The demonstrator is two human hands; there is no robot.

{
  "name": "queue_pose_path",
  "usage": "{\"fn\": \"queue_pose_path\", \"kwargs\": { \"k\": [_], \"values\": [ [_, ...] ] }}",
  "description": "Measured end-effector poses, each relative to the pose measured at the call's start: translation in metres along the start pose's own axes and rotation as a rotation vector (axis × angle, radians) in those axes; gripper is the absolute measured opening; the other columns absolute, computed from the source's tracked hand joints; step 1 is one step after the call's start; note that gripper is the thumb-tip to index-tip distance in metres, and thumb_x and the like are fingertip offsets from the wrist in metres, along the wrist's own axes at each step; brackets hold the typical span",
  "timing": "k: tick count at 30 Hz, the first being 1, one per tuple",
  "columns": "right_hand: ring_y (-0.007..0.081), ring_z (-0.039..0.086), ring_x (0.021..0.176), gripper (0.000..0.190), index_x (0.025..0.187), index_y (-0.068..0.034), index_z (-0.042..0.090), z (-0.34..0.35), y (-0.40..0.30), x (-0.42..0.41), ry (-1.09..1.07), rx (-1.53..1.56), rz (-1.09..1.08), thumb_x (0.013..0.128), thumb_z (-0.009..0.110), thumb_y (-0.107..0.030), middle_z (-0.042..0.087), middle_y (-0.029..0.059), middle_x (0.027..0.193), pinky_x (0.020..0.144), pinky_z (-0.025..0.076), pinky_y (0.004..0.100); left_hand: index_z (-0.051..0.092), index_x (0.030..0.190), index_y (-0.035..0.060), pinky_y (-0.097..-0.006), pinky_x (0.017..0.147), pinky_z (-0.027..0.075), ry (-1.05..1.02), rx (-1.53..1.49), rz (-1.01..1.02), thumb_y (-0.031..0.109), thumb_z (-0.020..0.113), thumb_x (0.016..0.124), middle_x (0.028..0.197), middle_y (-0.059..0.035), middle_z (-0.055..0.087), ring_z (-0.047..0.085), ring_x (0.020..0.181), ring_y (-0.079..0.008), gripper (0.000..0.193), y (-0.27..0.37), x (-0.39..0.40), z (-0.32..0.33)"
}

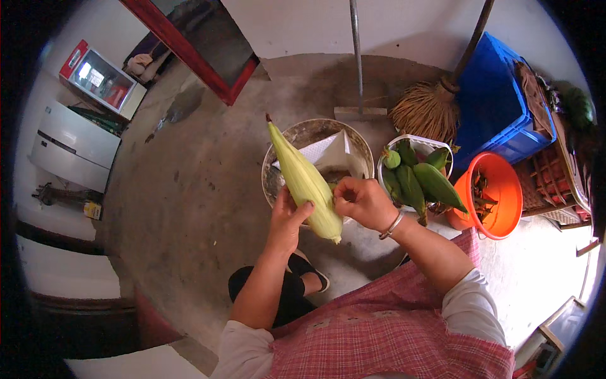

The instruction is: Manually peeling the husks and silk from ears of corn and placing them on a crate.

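An ear of corn in pale green husk (307, 182) lies tilted in my left hand (289, 215), its dark tip pointing up and left. The thumb rests on the husk and the fingers pass behind it. My right hand (362, 201) is at the ear's right side with curled fingers, close to the husk edge; whether it pinches a leaf is hidden. Beneath the ear stands a round, dirty-rimmed tub (315, 124) with a white textured sheet (331, 147) inside. Right of it, a white container (416, 139) holds several darker green ears of corn (409, 184).
An orange bucket (509, 199) with husk scraps stands at the right, beside a blue plastic crate (490, 104). A straw broom (428, 109) and a long-handled scraper (360, 112) stand by the wall. A red door frame (189, 52) is at the upper left.
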State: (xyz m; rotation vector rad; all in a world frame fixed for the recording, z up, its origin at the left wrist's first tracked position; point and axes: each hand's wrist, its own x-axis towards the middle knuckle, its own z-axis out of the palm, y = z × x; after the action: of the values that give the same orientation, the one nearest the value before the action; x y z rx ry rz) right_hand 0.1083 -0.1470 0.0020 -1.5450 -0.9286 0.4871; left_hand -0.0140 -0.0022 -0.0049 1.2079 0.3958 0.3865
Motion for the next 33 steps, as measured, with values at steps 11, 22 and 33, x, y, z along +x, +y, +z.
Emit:
{"fn": "queue_pose_path", "kwargs": {
  "k": [11, 22, 33],
  "values": [
    [0.0045, 0.047, 0.061, 0.009, 0.078, 0.0, 0.057, 0.005, 0.029, 0.005, 0.031, 0.255, 0.145, 0.073, 0.06, -0.006, 0.054, -0.0007, 0.067, 0.055, 0.041, 0.021, 0.035, 0.126, 0.0018, -0.0316, 0.095, 0.032, -0.043, -0.098, 0.023, 0.02, 0.068, 0.073, 0.12, -0.0071, 0.046, 0.043, 0.111, -0.0172, 0.065, 0.003, 0.0, -0.004],
    [0.0061, 0.051, 0.072, 0.021, 0.086, -0.002, 0.056, -0.001, -0.006, 0.008, 0.031, 0.362, 0.105, 0.078, 0.067, -0.019, 0.057, -0.0003, 0.075, 0.065, 0.043, 0.0215, 0.029, 0.129, 0.0035, -0.0339, 0.097, 0.031, -0.087, 0.014, -0.041, 0.008, 0.067, 0.072, 0.121, -0.0081, 0.043, 0.041, 0.113, -0.0192, 0.068, 0.003, -0.008, 0.006],
    [0.0033, 0.049, 0.067, 0.004, 0.079, -0.002, 0.055, -0.005, 0.005, 0.007, 0.111, 0.015, 0.005, 0.078, 0.059, -0.003, 0.057, -0.0003, 0.08, 0.059, 0.043, 0.0195, 0.029, 0.128, 0.0044, -0.0338, 0.097, 0.031, -0.144, 0.012, -0.051, 0.007, 0.065, 0.074, 0.119, -0.0087, 0.043, 0.041, 0.113, -0.0188, 0.066, 0.002, -0.007, 0.007]
  ]
}}
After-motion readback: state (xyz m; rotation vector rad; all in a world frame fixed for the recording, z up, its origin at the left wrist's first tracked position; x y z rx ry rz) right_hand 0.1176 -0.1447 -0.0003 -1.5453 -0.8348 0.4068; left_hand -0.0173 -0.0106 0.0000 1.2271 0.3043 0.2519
